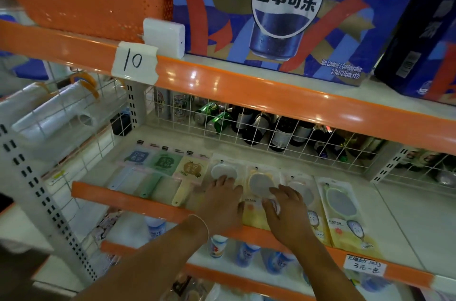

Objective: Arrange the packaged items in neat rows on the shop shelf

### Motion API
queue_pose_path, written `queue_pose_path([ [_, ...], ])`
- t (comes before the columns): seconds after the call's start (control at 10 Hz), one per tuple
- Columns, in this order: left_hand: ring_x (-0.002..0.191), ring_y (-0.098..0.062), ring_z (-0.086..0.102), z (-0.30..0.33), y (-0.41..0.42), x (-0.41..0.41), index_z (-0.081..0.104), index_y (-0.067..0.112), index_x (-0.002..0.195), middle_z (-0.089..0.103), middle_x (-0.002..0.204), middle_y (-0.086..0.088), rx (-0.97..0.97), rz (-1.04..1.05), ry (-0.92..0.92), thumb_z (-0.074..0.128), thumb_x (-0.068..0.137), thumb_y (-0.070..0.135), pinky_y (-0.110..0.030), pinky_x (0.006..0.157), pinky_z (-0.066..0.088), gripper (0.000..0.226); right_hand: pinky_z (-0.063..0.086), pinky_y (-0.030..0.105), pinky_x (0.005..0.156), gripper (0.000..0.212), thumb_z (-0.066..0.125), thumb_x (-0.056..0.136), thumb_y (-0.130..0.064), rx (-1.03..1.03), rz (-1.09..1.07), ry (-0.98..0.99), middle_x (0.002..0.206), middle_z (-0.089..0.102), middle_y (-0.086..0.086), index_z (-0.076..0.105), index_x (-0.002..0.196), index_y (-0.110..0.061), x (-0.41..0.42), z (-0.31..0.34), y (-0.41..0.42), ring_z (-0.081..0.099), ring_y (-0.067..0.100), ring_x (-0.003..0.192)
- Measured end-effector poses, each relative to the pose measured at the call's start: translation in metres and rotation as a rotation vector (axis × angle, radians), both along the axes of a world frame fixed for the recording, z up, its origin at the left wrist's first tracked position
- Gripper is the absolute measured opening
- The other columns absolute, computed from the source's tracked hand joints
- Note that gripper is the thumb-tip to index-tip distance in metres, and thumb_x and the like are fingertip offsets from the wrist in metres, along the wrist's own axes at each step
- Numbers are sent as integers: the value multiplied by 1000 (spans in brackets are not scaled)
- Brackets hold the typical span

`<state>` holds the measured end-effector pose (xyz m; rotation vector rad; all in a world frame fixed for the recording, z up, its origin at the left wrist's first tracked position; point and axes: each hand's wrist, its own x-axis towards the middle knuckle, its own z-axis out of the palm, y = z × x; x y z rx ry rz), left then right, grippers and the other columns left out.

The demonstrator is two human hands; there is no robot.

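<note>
- The left hand (223, 198) lay palm-down with its fingers fairly straight on a white mirror pack (223, 170), pressing it flat against the middle shelf (394, 204); it gripped nothing.
- The right hand (286, 204) rested on the neighbouring yellow mirror pack (259, 184), fingers spread and bent over the round mirror; whether they pinched the pack could not be told.
- Just right of that hand lay a partly covered pack (302, 189), then a green-rimmed mirror pack (341, 204), all side by side near the shelf's front edge.
- To the left of the hands lay a row of three handled items in card sleeves: blue (134, 160), green (161, 163) and yellow (191, 170).
- Behind a white wire divider (246, 125) at the far side stood cans and dark bottles (281, 133).
- On the upper shelf sat a Pepsi carton (283, 12) and a white adapter (164, 38), above a taped label reading "10" (134, 61).
</note>
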<state>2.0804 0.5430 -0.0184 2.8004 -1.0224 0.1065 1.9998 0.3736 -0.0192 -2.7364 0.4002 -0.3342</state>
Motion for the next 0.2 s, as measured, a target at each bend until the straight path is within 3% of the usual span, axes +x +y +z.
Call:
queue_pose_path([
  [0.1,120,-25,45,16,1,-5,55,17,115,53,123,-4,-54,-21,8,38,93,41,-37,93,40,36,41,43,104,65,37,84,-56,27,16,-59,127,62,14,66,121,-12,-14,11,-15,51,34,124],
  [0.2,114,-23,51,26,7,-14,58,17,118,57,120,0,-223,-4,37,24,86,49,-32,84,44,56,46,35,98,54,46,86,-51,86,35,-142,123,65,8,66,120,-13,-27,16,-36,58,27,116],
])
